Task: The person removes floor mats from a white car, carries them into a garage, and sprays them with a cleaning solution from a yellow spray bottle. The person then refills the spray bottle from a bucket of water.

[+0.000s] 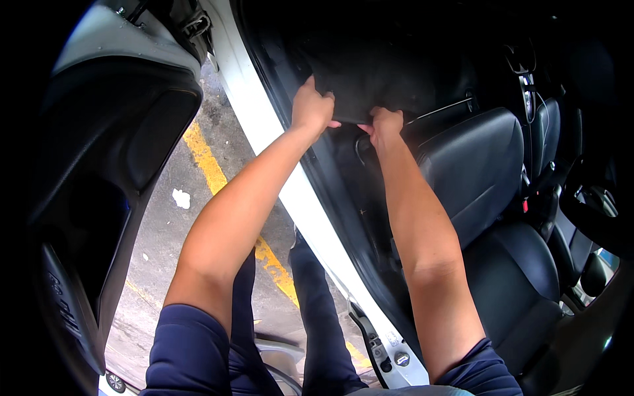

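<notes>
Both my arms reach in through the open door of a car. My left hand is closed on the near edge of a flat black panel or mat, close to the door sill. A short way to the right, my right hand pinches the same edge, its thumb pointing toward the left hand. Dark shadow hides most of the piece, so its exact kind is unclear. Beside the right hand runs a thin metal rod, just behind the front seat's backrest.
On the left, the black-trimmed door hangs wide open. The white sill slants between the cabin and the grey pavement, which carries a yellow line. The front seat cushion lies to my right.
</notes>
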Demonstrator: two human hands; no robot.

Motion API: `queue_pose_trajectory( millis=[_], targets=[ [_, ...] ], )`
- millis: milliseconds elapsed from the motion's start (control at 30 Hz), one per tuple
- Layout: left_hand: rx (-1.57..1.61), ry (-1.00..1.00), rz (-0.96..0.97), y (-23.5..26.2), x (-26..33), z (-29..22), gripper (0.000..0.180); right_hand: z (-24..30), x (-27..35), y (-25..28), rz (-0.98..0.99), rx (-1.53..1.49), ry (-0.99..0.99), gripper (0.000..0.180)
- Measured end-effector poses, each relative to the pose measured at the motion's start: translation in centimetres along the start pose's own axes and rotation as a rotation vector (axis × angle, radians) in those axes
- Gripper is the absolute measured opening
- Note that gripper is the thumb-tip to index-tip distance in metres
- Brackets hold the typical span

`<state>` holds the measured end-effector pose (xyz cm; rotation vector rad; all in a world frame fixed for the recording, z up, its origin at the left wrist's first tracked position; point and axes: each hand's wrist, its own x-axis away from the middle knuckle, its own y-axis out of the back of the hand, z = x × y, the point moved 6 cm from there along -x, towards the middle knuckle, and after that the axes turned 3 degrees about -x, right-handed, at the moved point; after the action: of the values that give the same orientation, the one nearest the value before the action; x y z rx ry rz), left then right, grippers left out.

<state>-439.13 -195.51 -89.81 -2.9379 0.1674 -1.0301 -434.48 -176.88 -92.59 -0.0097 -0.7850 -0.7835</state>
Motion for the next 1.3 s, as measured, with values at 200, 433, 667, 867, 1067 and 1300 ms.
queue_pose_trajectory(
  millis=[200, 433, 667, 867, 1067, 1300],
  targets=[
    [-0.469, -0.237, 0.074, 0.1, 5.9, -3.6, 0.049, -1.9, 1.6, -1.1, 0.112, -0.170, 0.209, 0.067],
    [-0.440, -0.354, 0.020, 6.0, 11.8, -1.1, 0.041, -7.1, 10.3, -2.3, -0.008, 0.042, 0.333, 0.055],
    [-0.443, -0.283, 0.045, 13.6, 21.2, 4.8, 0.036, -13.5, 23.3, -1.6, -0.052, -0.088, 0.287, 0.046],
    [-0.521, -0.228, 0.130, 19.6, 31.8, 8.7, 0.043, -19.0, 35.0, 1.0, -0.095, 0.169, 0.502, 0.052],
    [-0.428, -0.022, 0.039, 24.1, 43.9, 9.5, 0.037, -22.0, 48.0, 5.0, -0.069, 0.198, 0.301, 0.045],
    [-0.114, 0.134, 0.177, 23.5, 52.7, 1.8, 0.033, -21.5, 58.0, 11.1, -0.121, -0.417, 0.040, 0.054]
  ],
)
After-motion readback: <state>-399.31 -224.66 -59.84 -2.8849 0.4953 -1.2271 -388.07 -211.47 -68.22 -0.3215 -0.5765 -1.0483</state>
